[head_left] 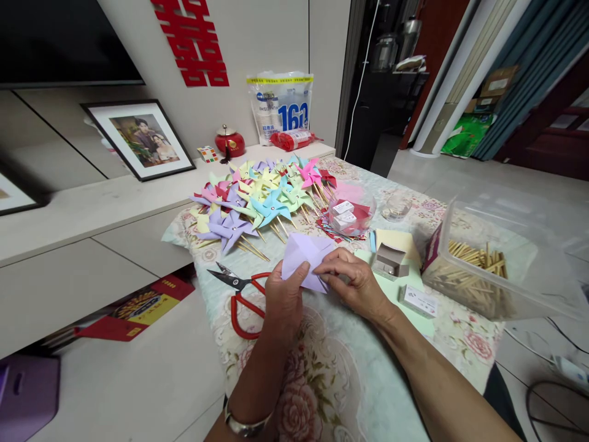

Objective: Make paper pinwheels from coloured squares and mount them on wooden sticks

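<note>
Your left hand (284,301) and right hand (359,282) pinch lilac paper (295,250), as yet unmounted; finished pinwheels (272,208) lie piled near mid-frame.

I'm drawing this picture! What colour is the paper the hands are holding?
The paper is pale purple, which shows best in the head view.

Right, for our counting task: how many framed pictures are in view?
2. One framed picture stands on the white cabinet, left of the red jar; the other frame is partly cut off at the left edge.
</note>
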`<state>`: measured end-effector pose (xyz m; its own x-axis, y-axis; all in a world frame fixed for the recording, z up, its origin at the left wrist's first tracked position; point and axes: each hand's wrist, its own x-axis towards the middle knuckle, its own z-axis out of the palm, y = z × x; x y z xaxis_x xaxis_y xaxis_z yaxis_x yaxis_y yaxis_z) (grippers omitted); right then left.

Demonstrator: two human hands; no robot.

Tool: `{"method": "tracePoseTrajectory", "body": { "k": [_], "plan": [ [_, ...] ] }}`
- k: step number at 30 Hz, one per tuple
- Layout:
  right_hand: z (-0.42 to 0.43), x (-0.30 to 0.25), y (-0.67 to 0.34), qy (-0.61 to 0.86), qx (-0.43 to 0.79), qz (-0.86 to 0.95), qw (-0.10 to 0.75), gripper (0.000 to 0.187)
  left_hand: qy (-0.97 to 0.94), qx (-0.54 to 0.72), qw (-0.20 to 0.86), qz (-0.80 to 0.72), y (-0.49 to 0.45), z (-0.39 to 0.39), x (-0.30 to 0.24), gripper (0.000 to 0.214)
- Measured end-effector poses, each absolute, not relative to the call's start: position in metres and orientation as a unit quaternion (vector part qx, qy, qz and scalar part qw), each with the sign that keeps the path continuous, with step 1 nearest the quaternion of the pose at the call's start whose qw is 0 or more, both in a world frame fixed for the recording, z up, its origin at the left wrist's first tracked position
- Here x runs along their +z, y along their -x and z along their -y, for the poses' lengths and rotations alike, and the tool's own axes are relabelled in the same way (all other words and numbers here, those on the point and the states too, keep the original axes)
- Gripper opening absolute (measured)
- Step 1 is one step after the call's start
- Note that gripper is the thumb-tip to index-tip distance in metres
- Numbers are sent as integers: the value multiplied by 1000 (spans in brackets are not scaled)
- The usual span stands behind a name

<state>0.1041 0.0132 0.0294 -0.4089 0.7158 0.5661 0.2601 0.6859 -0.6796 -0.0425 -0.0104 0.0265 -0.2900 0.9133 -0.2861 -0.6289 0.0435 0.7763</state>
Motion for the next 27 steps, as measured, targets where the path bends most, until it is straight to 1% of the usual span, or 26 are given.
{"method": "tracePoseTrajectory", "body": {
  "k": [4,7,14,19,24,27],
  "plan": [
    [-13,31,-105,287,243,822,427,21,-178,667,562,-455,44,9,23,39],
    [-13,32,-105,285,237,829,420,15,-196,666,557,-455,43,8,20,38],
    [-12,35,-104,305,284,805,422,7,-221,656,563,-452,44,11,14,34],
    [-11,37,-103,355,330,770,414,10,-257,639,551,-471,46,12,9,27],
    [-12,35,-102,405,351,736,414,11,-272,632,545,-479,44,12,10,30],
    [-13,32,-103,421,361,723,412,13,-277,630,532,-493,41,14,15,28]
  ]
}}
